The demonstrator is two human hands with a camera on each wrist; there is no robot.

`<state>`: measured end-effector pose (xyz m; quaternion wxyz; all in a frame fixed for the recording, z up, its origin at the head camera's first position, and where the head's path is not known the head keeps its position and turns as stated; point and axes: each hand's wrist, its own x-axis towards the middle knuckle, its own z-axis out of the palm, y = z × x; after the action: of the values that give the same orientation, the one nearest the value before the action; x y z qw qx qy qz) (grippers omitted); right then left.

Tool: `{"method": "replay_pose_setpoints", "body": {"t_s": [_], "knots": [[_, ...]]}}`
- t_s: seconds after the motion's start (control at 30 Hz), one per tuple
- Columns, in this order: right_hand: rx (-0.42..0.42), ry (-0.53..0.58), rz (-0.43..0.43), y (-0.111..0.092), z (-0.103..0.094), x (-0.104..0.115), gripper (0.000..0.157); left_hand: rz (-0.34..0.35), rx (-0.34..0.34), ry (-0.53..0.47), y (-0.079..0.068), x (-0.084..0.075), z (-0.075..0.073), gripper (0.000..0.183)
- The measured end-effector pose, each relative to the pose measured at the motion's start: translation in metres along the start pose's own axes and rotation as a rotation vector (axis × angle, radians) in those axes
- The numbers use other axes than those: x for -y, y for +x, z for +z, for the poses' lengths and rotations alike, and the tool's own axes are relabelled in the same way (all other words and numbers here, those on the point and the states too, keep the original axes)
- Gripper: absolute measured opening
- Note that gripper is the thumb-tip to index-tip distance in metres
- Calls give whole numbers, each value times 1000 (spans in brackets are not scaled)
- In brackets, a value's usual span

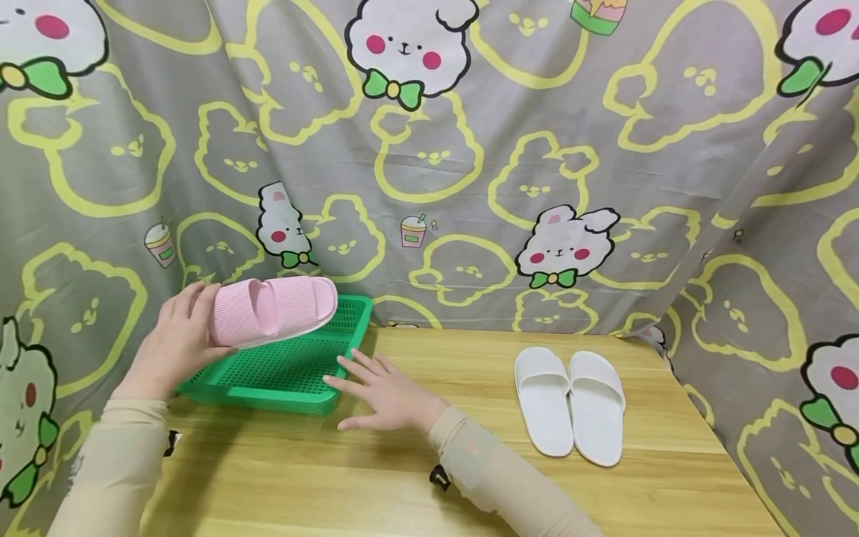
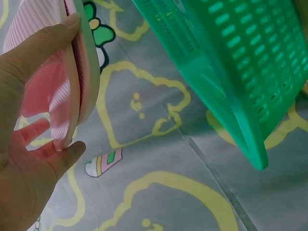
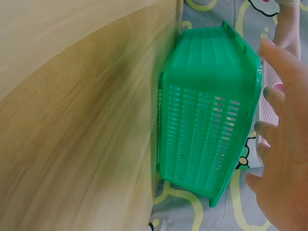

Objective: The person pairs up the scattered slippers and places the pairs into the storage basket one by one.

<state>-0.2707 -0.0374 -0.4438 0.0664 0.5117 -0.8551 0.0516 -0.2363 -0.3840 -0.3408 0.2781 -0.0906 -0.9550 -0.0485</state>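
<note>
My left hand (image 1: 177,339) holds pink ribbed slippers (image 1: 295,309) up over the left part of a green plastic basket (image 1: 268,397). In the left wrist view the thumb lies along the edge of the pink slippers (image 2: 60,96), whose two layered edges show side by side, and the fingers bear on the other side. My right hand (image 1: 392,391) is spread at the basket's near right corner, holding nothing, with its fingertips over the rim. The right wrist view shows its fingers (image 3: 275,98) stretched beside the green basket (image 3: 207,110).
A pair of white slippers (image 1: 570,406) lies side by side on the right of the wooden table (image 1: 429,477). Behind and along both sides hangs a grey curtain (image 1: 443,216) with cartoon animals. The basket stands by the curtain at the back left.
</note>
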Motion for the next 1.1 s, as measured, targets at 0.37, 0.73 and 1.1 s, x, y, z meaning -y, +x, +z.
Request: {"method": "replay_pose_setpoints", "body": {"t_s": [0.37,0.73,1.1], "knots": [[21,-13,-16,6,1,5,76,19,46,-38,9,12,3,111],[47,18,-15,7,1,7,74,24,153,-66,16,19,6,110],[54,26,-10,7,2,8,75,55,250,-69,30,16,11,107]]}}
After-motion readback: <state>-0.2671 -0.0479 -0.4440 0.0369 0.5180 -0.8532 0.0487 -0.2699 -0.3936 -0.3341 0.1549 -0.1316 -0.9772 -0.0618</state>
